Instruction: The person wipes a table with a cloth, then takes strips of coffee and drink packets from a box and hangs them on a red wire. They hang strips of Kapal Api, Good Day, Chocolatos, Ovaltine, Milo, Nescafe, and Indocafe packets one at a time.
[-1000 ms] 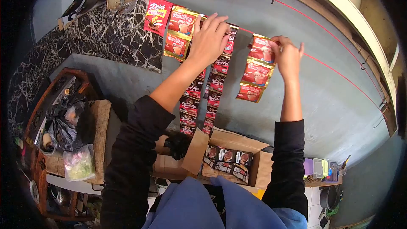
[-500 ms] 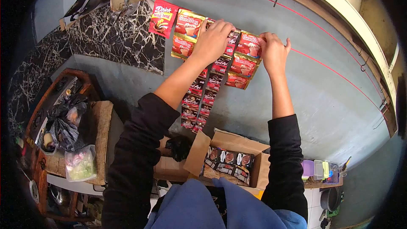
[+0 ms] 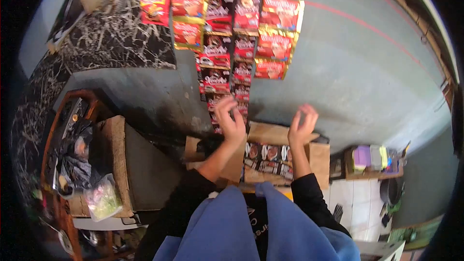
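Strips of coffee sachets hang from a red string on the wall: dark and red sachets (image 3: 218,48) in the middle, and gold-edged red ones (image 3: 274,46) at right. My left hand (image 3: 231,118) is in front of the lower dark strips, its fingers curved and apart, holding nothing. To the right, my right hand (image 3: 302,124) is raised over the far rim of an open cardboard box (image 3: 319,164), also holding nothing. Inside that box lie dark sachet packs (image 3: 271,153). A single red drink sachet (image 3: 155,4) and more gold-edged sachets (image 3: 188,12) hang at the left.
On the left a wooden frame (image 3: 48,164) stands by a board holding a black plastic bag (image 3: 77,150) and a clear plastic tub (image 3: 103,198). Coloured plastic containers (image 3: 372,158) and a dark pan (image 3: 390,191) are at the right. The red string (image 3: 360,24) continues rightward along the wall.
Both hands have let go of the hanging sachets and come down toward the box. The sachet strips stay hanging. The view has shifted, with the strips now higher and further left.
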The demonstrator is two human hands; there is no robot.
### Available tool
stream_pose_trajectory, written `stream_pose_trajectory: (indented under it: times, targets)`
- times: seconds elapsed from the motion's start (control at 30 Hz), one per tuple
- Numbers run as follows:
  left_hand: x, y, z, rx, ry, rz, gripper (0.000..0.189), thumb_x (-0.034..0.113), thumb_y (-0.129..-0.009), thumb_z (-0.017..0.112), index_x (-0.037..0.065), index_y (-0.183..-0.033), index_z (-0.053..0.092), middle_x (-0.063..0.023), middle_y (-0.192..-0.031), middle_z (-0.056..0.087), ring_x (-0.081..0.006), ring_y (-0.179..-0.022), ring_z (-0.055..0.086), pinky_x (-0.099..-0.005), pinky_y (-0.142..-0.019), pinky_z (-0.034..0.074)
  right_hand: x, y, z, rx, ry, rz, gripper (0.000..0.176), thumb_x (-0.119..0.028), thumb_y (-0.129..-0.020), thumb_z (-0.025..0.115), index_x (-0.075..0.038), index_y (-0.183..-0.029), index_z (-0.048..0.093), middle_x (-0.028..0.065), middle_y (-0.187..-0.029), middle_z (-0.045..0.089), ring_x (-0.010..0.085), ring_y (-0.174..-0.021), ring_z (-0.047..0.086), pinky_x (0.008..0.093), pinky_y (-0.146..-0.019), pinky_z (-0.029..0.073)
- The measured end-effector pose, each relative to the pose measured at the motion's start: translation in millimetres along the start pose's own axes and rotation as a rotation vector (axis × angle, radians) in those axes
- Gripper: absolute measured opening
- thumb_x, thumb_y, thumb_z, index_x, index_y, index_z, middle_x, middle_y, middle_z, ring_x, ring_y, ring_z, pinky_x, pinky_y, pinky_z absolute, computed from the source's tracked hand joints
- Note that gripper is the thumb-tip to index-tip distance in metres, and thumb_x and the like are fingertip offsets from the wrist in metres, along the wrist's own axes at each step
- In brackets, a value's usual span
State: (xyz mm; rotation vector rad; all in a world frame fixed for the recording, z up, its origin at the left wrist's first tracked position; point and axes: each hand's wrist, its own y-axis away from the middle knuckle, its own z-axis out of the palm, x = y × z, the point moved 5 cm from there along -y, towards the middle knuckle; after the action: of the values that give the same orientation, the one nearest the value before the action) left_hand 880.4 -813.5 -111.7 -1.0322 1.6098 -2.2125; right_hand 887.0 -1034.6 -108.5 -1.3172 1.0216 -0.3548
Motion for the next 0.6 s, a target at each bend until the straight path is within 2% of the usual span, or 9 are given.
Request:
stream_pose_trajectory:
  times: [0.07,0.13,0.2,0.27,0.33,0.37,0.47,0.53,0.6]
  targets:
    - [-11.8,72.6,12.0,-0.205,0.123,-0.286,0.023,-0.008,-0.070,0.047,0.001,-0.091,0.048,-0.0145,-0.096,0.049,-0.0289,-0.092,0.048,-0.0366,-0.082,0.037,49.6,76.0,-4.3,-0.274,0.068,0.165,0.016,0.000,-0.072,0.051,-0.002,-0.087,0.054,0.0163,-0.093,0.052,0.0313,-0.088,0.051,0.0378,-0.079,0.040]
    - [-42.6,164.3,25.5,-0.585,0.079,-0.475,0.025,-0.006,-0.069,0.051,0.003,-0.093,0.049,-0.0126,-0.095,0.050,-0.0268,-0.090,0.049,-0.0337,-0.078,0.039,109.7,155.0,-17.7,-0.597,0.161,0.388,0.022,0.001,-0.069,0.050,-0.003,-0.091,0.053,0.0171,-0.091,0.052,0.0338,-0.087,0.051,0.0397,-0.077,0.041]
    - [-63.0,231.7,34.2,-0.923,0.239,-0.743,0.026,-0.003,-0.070,0.054,0.004,-0.094,0.049,-0.0112,-0.091,0.051,-0.0257,-0.088,0.050,-0.0333,-0.077,0.040,137.2,204.9,-40.2,-0.715,0.394,0.626,0.030,0.001,-0.067,0.049,-0.004,-0.097,0.051,0.0179,-0.092,0.052,0.0359,-0.089,0.049,0.0413,-0.078,0.040]
    - [-77.3,277.0,32.1,-1.007,0.189,-0.880,0.024,0.002,-0.071,0.056,0.003,-0.094,0.050,-0.0125,-0.091,0.052,-0.0267,-0.089,0.051,-0.0341,-0.078,0.040,144.5,232.5,-55.9,-0.729,0.449,0.727,0.034,-0.002,-0.068,0.051,-0.004,-0.102,0.049,0.0179,-0.094,0.051,0.0357,-0.091,0.048,0.0412,-0.081,0.038]
    - [-86.6,300.5,34.4,-1.100,0.085,-0.988,0.024,0.007,-0.071,0.059,0.003,-0.094,0.051,-0.0138,-0.093,0.052,-0.0281,-0.091,0.051,-0.0356,-0.080,0.040,140.3,244.4,-69.4,-0.754,0.502,0.970,0.036,-0.004,-0.069,0.052,-0.003,-0.104,0.047,0.0179,-0.097,0.050,0.0354,-0.095,0.046,0.0413,-0.083,0.037]
    - [-87.0,309.6,33.2,-1.187,-0.016,-0.910,0.025,0.010,-0.070,0.060,0.004,-0.093,0.052,-0.0149,-0.096,0.052,-0.0291,-0.093,0.050,-0.0368,-0.081,0.040,137.8,250.7,-74.1,-0.703,0.484,0.848,0.034,-0.003,-0.071,0.049,-0.001,-0.105,0.046,0.0185,-0.101,0.048,0.0349,-0.096,0.045,0.0413,-0.084,0.037]
    - [-85.4,332.6,33.8,-1.209,0.002,-0.769,0.025,0.009,-0.069,0.059,0.005,-0.093,0.052,-0.0150,-0.095,0.051,-0.0313,-0.093,0.049,-0.0376,-0.083,0.038,135.9,281.6,-95.8,-0.577,0.618,0.823,0.036,-0.001,-0.067,0.052,-0.003,-0.102,0.047,0.0197,-0.103,0.046,0.0356,-0.097,0.045,0.0397,-0.084,0.037]
    - [-76.4,332.0,44.8,-1.285,0.033,-0.802,0.029,0.009,-0.068,0.059,0.005,-0.095,0.050,-0.0148,-0.097,0.049,-0.0331,-0.096,0.046,-0.0378,-0.084,0.037,125.4,282.6,-95.0,-0.540,0.658,0.811,0.036,0.003,-0.068,0.047,-0.001,-0.104,0.046,0.0206,-0.103,0.044,0.0365,-0.098,0.044,0.0399,-0.085,0.037]
    - [-59.6,335.4,55.6,-1.417,0.013,-0.589,0.033,0.008,-0.067,0.060,0.005,-0.097,0.048,-0.0146,-0.100,0.047,-0.0331,-0.097,0.044,-0.0384,-0.083,0.037,130.2,282.9,-90.5,-0.620,0.628,0.895,0.036,0.003,-0.068,0.047,-0.001,-0.104,0.047,0.0214,-0.104,0.044,0.0371,-0.098,0.044,0.0402,-0.085,0.037]
